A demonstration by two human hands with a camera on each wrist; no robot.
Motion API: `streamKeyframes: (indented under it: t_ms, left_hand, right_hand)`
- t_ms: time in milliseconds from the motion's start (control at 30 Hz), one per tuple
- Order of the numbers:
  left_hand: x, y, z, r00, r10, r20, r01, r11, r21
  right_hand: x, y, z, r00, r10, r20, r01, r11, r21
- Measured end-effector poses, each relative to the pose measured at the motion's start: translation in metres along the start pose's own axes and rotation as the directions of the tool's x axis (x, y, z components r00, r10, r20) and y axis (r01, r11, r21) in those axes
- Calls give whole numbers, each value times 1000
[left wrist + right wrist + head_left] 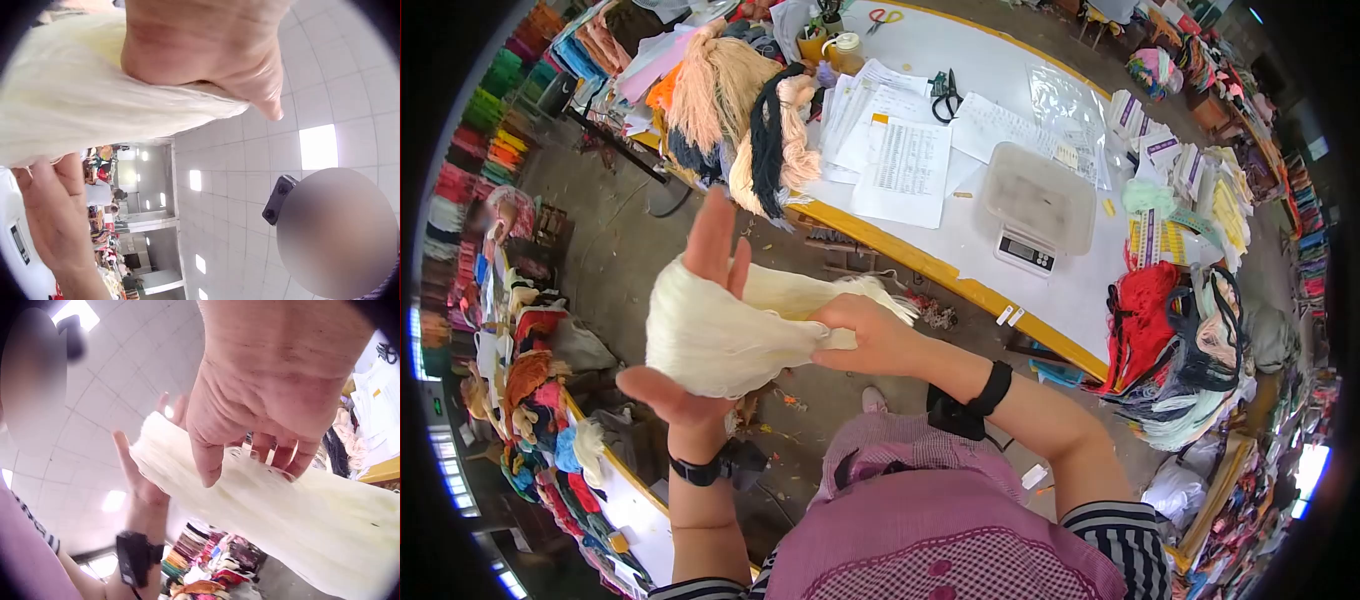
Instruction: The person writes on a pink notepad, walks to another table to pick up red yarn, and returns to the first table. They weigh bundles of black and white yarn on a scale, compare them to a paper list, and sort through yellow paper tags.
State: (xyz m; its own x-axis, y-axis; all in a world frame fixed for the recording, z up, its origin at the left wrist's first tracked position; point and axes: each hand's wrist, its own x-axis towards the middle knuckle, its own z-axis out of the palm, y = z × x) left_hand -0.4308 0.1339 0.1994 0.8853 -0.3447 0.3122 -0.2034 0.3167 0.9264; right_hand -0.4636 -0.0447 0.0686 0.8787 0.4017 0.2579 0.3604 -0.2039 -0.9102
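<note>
A hank of cream yarn (715, 335) hangs looped over my left hand (712, 242), which stands with its fingers straight and the thumb spread apart. The yarn covers most of that palm. With my right hand (875, 338) I grip the hank at its gathered part, and a loose tail of strands trails beyond it. In the right wrist view the right thumb and fingers (209, 465) close on the cream strands, while the left hand (149, 484) holds up the hank's far end. The left wrist view shows the hank (81, 94) stretched between both hands.
Across the worktable (1080, 320) lie peach and dark hanks (720, 85), paper sheets (905, 170), black scissors (945, 95) and a digital scale (1027, 250) with a clear tray. Red yarn (1145, 315) sits at its right end. Colored yarn lines the left side.
</note>
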Motion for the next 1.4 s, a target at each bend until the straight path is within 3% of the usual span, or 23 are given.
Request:
streamKeyframes:
  t_ms: [133,267,333,367,433,467,500,533,567,667,733,767,833,900,967,1033,1100,1133,1200,1233,1333,1367,1400]
  left_hand:
    - [10,9,-1,993,106,-48,-100,989,114]
    - [19,19,-2,970,202,-138,-176,967,183]
    - [23,23,-11,966,198,-165,-148,950,274]
    - [23,24,-13,967,197,-165,-146,950,275]
    - [23,24,-15,946,113,-304,-46,975,219]
    - [24,25,-21,946,113,-304,-45,974,220]
    - [23,27,-29,943,28,-333,1,996,85]
    - [21,30,-36,935,-58,-351,42,998,-52]
    - [20,32,-42,933,-51,-355,36,998,-49]
    - [15,37,-62,930,-54,-363,99,989,107]
    - [12,45,-73,997,-46,-60,24,946,-323]
    - [7,43,-73,997,-34,-72,10,949,-316]
    - [7,42,-49,898,-117,-424,28,977,-210]
    - [1,38,-39,922,-199,-333,67,927,-368]
    - [0,33,-24,961,-226,-159,159,924,-349]
    - [-4,31,-11,951,-301,-68,269,916,-297]
    - [-4,19,-8,971,-237,16,238,970,-42]
    - [-6,18,-9,969,-231,89,238,967,-85]
    - [-10,20,-12,970,-228,89,230,973,-20]
    - [-12,22,-13,968,-238,78,234,971,48]
    - [-14,28,-17,957,-290,8,291,956,-39]
    - [-15,29,-19,941,-339,3,338,937,-86]
    - [-14,30,-19,945,-328,6,328,940,-93]
  right_hand:
    - [-7,20,-4,994,108,-35,-111,986,-124]
    - [-14,29,-14,962,226,-154,-232,973,-17]
    - [-14,33,-24,955,124,-271,-210,926,-314]
    - [-13,37,-29,954,125,-272,-210,927,-312]
    - [-8,40,-40,932,-126,-340,-16,922,-387]
    - [-8,39,-45,932,-126,-339,-16,923,-385]
    - [-5,25,-54,926,137,-352,-167,984,-55]
    - [-1,12,-61,881,385,-274,-313,910,273]
    - [2,4,-66,885,380,-270,-308,912,271]
    - [6,-23,-83,918,255,-304,-303,945,-121]
    - [6,-24,-89,894,334,-297,-404,888,-218]
    - [7,-23,-90,862,412,-296,-493,815,-303]
    - [5,-13,-93,903,326,-281,-411,848,-334]
    - [17,-18,-81,933,238,-271,-328,872,-364]
    - [27,-39,-69,962,7,-272,-60,981,-186]
    - [42,-72,-52,965,48,-259,-71,994,-81]
    - [52,-95,-39,961,-129,-246,91,982,-163]
    - [52,-99,-36,959,-137,-247,94,980,-178]
    - [53,-100,-29,977,-169,-127,91,878,-471]
    - [52,-100,-28,976,-178,-123,98,871,-482]
    - [48,-104,-30,965,-188,-183,81,878,-472]
    - [46,-110,-30,970,32,-243,-68,988,-141]
    - [45,-114,-30,940,258,-224,-212,955,209]
